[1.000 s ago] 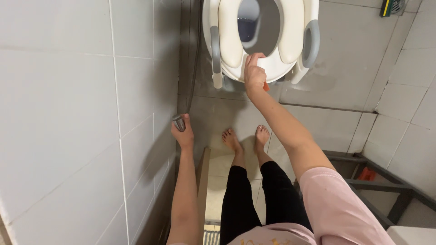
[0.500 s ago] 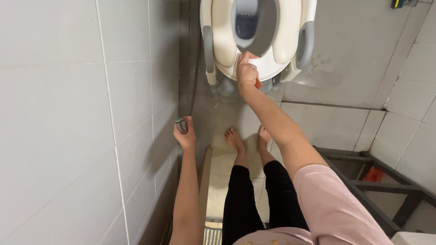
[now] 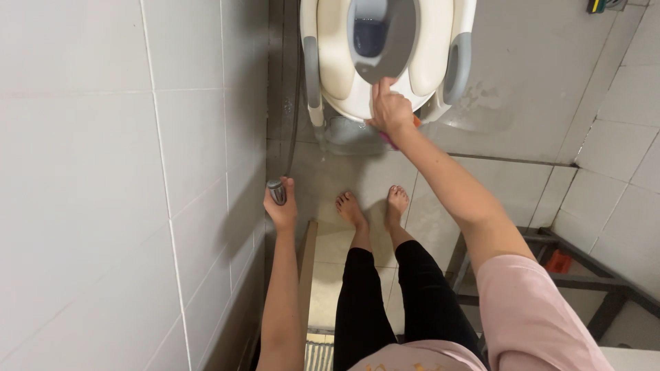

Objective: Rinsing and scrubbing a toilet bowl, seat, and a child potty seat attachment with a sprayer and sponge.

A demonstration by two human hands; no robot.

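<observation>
While the person stands barefoot on the wet floor [image 3: 481, 130], the right hand [image 3: 390, 110] presses a partly hidden orange-pink thing on the far cream child toilet seat [image 3: 340, 62]; the left hand [image 3: 283, 206] grips a metal sprayer head [image 3: 276, 192] near the left wall.

Tiled wall [image 3: 103, 172] close left, open floor [image 3: 522, 117] right of toilet seat [image 3: 337, 62]

This is a home bathroom. White tiles [image 3: 103, 172] cover the wall, and a toilet [image 3: 344, 103] stands on the wet floor [image 3: 522, 103].
</observation>
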